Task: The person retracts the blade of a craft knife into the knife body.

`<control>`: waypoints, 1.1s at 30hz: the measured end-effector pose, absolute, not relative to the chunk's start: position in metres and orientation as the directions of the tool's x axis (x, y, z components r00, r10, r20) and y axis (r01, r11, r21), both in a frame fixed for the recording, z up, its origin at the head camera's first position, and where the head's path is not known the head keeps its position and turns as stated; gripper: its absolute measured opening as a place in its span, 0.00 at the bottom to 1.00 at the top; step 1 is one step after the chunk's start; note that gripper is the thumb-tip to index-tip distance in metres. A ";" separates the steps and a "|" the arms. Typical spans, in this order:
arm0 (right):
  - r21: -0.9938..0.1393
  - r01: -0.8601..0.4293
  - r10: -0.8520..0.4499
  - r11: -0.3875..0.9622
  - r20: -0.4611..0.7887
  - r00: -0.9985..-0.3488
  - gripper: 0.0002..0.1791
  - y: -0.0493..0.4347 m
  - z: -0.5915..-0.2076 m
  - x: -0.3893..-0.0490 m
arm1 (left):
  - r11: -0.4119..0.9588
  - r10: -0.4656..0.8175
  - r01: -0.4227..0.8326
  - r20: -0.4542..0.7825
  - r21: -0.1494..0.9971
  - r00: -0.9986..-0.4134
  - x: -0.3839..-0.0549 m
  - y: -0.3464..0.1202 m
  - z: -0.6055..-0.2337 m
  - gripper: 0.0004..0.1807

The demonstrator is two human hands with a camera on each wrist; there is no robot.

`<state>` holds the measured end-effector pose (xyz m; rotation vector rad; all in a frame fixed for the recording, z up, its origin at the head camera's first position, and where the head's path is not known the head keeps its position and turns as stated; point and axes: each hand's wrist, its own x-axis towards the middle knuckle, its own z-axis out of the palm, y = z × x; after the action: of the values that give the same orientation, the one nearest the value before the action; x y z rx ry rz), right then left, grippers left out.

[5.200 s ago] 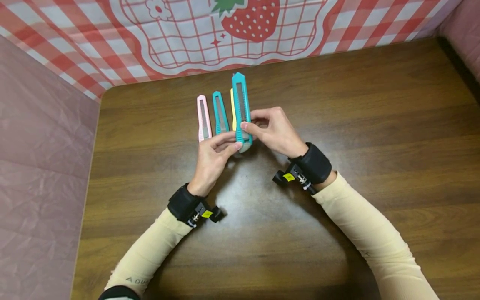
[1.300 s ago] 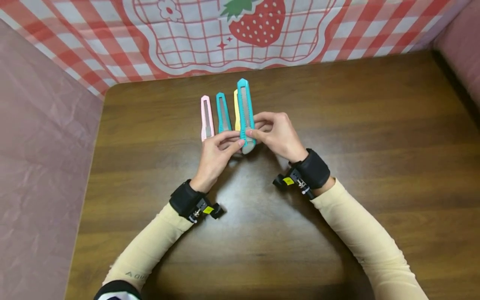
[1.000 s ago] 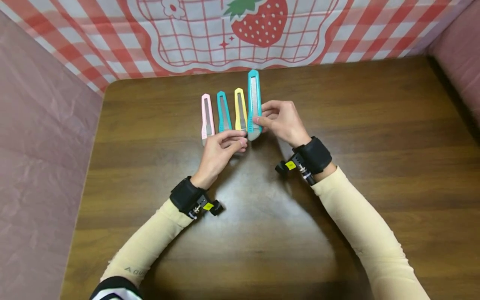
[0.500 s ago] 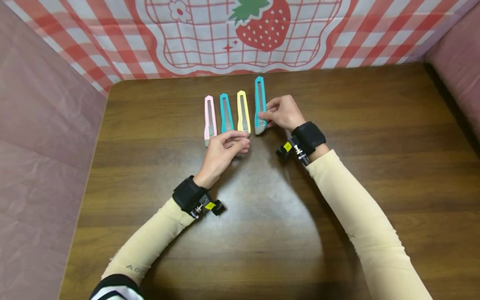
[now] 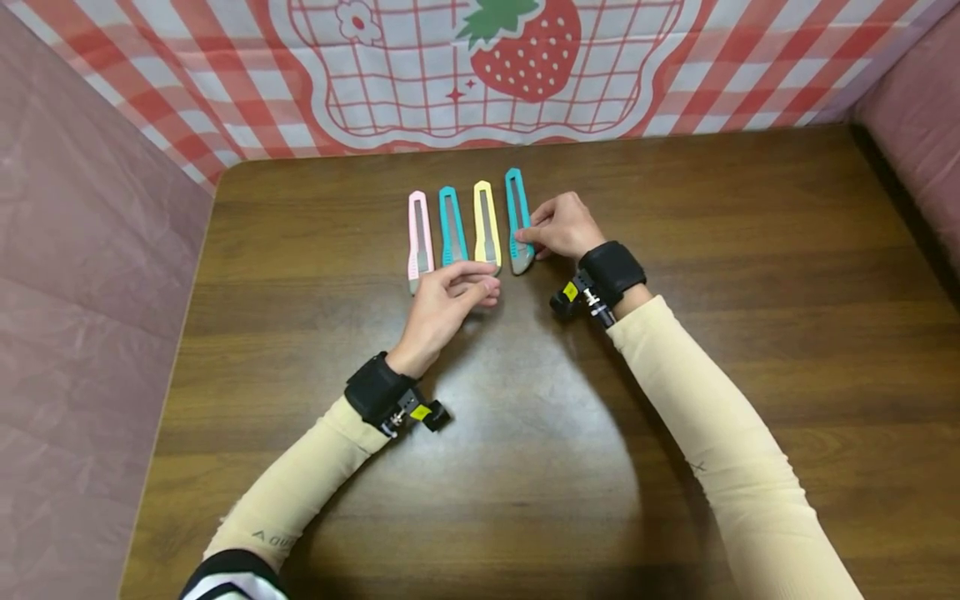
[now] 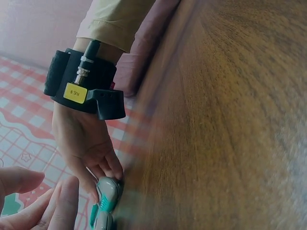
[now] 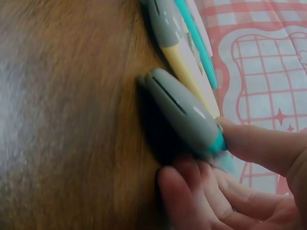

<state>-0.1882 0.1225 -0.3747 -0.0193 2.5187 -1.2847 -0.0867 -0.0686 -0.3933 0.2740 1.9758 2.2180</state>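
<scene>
My right hand [image 5: 566, 227] pinches a teal box cutter [image 5: 516, 200] near its grey end, thumb on one side and fingers on the other. The cutter lies along the right of a row, low at the table surface. In the right wrist view its grey end cap [image 7: 177, 105] points away from the fingers. Left of it lie a yellow box cutter [image 5: 485, 217], a second teal box cutter [image 5: 452, 221] and a pink box cutter [image 5: 419, 233]. My left hand [image 5: 446, 308] hovers over the row's near ends, thumb and fingers apart in the left wrist view, holding nothing. It hides the second teal cutter's end.
The brown wooden table [image 5: 525, 467] extends to both sides and toward me. A red-and-white checked cloth with a strawberry [image 5: 525, 50] hangs along its back edge. Pinkish cloth [image 5: 82, 333] covers the left side, and more stands at the far right.
The teal cutter, earlier held up between both hands, has left the left hand. My right hand has carried it right and lowered it beside the yellow one. The left hand has stayed nearly still.
</scene>
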 end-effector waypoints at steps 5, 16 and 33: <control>-0.733 0.135 -0.122 0.667 -0.286 -0.950 0.14 0.122 -0.372 -0.188 | -0.127 0.242 0.007 0.038 0.992 -0.970 -0.086 -0.069 -0.393 0.13; -0.732 0.172 -0.109 0.659 -0.319 -0.941 0.13 0.124 -0.370 -0.185 | -0.115 0.252 0.007 0.036 0.993 -0.967 -0.086 -0.070 -0.394 0.13; -0.752 0.191 -0.091 0.631 -0.316 -0.944 0.12 0.127 -0.378 -0.185 | -0.113 0.247 0.010 0.038 0.993 -0.968 -0.087 -0.069 -0.394 0.13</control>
<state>-0.1845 0.1268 -0.3784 0.0805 2.5301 -1.2222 -0.0868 -0.0692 -0.3939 0.2904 1.9770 2.2127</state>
